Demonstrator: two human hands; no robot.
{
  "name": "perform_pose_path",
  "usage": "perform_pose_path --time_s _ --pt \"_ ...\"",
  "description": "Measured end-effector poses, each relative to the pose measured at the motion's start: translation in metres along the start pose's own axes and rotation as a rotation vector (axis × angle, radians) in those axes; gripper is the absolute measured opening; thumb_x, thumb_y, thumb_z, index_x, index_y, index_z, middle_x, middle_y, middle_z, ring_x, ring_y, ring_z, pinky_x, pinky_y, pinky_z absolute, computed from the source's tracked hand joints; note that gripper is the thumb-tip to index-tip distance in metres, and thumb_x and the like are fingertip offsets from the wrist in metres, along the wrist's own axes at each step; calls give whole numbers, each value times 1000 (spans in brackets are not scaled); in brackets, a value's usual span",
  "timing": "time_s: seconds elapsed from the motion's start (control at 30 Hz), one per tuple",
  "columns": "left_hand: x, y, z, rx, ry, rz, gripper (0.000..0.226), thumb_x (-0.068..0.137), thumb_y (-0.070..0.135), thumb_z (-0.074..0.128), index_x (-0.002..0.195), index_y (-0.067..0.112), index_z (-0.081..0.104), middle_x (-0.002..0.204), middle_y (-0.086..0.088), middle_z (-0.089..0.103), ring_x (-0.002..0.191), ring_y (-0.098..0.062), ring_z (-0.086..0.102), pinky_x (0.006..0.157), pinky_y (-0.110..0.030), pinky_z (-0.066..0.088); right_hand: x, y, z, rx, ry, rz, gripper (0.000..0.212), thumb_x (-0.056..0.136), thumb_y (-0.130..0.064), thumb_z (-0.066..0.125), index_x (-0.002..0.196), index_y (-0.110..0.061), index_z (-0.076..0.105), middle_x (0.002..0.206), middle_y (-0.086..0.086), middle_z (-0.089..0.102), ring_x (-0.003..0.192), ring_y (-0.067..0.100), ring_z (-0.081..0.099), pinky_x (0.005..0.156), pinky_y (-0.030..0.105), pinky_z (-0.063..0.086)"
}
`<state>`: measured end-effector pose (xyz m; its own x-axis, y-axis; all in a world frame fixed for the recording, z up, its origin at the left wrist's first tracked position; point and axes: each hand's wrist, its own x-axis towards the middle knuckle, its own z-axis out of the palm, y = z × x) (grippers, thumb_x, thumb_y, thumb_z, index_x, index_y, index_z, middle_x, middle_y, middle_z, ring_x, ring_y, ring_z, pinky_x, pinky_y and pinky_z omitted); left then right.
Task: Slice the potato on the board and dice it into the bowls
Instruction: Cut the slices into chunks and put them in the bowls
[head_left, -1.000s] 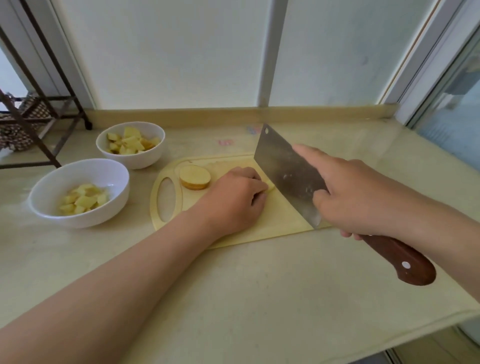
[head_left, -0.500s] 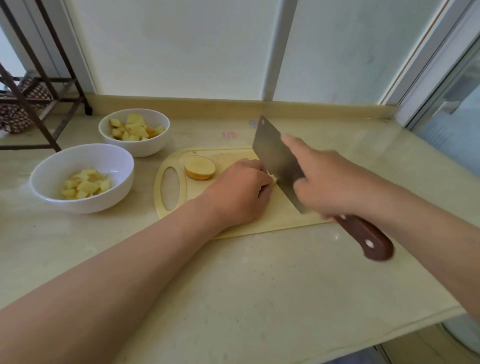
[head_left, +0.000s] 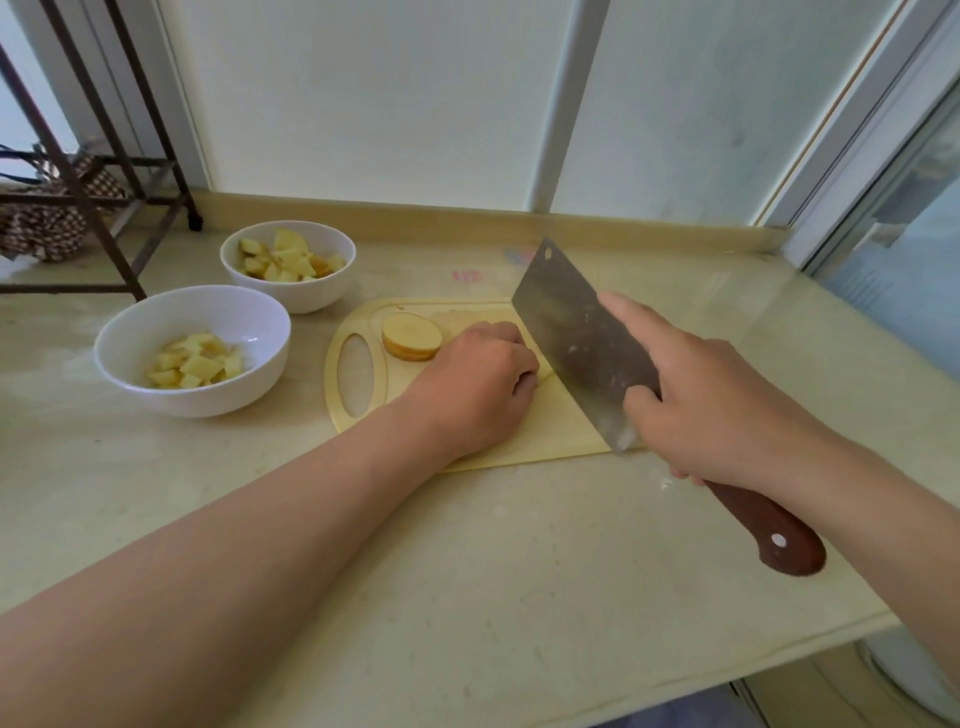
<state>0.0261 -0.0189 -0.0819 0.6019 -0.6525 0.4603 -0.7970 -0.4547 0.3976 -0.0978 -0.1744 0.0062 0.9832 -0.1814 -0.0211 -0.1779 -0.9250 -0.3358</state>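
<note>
The cleaver (head_left: 576, 343), gripped by the right hand (head_left: 717, 405), has closed against the curled left hand (head_left: 478, 384) at mid-board (head_left: 550, 434). That hand pins a mostly hidden piece. A potato round (head_left: 412, 336) lies near the handle end. Judgement: dicing continues, and the bowls (head_left: 244, 389) are part-filled.

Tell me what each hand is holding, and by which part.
The right hand grips the cleaver where its brown handle meets the blade, forefinger lying on the blade. The left hand rests curled on the board; what it covers is hidden.
</note>
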Motion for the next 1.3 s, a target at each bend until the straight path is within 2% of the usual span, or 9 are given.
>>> perform_pose_path --time_s 0.13,0.3,0.6,0.77,0.87,0.93,1.07,1.2,1.3 --pt "-1 1 -1 -14 10 -7 18 91 16 59 88 8 75 92 -7 61 88 -27 56 76 -42 50 -11 7 -6 -58 -56 -43 84 97 -13 44 158 -60 11 70 6 61 53 22 63 57 44 59" --pt "1 0 1 -19 7 -7 20 92 16 58 87 9 75 91 -7 60 89 -28 56 77 -43 49 -14 3 -23 -96 -171 -3 83 98 -11 43 156 -62 11 66 7 65 46 22 65 46 41 58" --pt "0 1 -2 18 53 42 16 86 13 63 79 6 75 82 -9 61 78 -29 57 66 -42 52 44 -24 -1 20 -73 0 88 93 -7 44 161 -51 9 104 3 60 54 23 71 44 32 57" --pt "-1 2 -2 38 54 31 17 90 16 61 82 7 73 86 -10 60 84 -32 56 71 -43 50 21 -12 16 69 133 -35 88 96 -7 45 163 -49 8 74 9 64 61 23 62 55 38 54" --pt "-1 2 -2 40 43 19 18 91 17 60 86 7 74 88 -9 60 87 -31 55 74 -41 49 9 -5 16 57 134 -50 87 97 -8 46 162 -51 8 65 9 60 57 24 59 55 42 54" --pt "-1 2 -1 39 37 8 18 92 18 59 87 8 73 90 -8 60 88 -30 55 75 -40 48 2 -1 12 82 119 -41 86 97 -7 45 161 -54 11 67 9 63 52 26 63 52 46 58" --pt "0 1 -1 38 34 -26 17 91 19 60 87 7 72 92 -8 61 88 -29 56 75 -42 49 1 21 -1 357 179 127 82 94 -1 47 157 -49 30 89 8 65 36 22 60 38 32 50" --pt "1 2 -2 46 0 -54 18 91 20 60 95 6 71 97 -9 61 92 -29 55 79 -43 50 2 50 -6 596 154 300 75 91 7 51 145 -45 46 55 12 64 34 22 51 36 30 47" --pt "1 7 -4 52 -31 -88 33 90 26 57 119 10 62 113 -9 58 106 -28 52 90 -42 47 0 65 -1 630 96 350 76 90 7 55 149 -41 46 66 17 71 39 24 52 39 31 48"
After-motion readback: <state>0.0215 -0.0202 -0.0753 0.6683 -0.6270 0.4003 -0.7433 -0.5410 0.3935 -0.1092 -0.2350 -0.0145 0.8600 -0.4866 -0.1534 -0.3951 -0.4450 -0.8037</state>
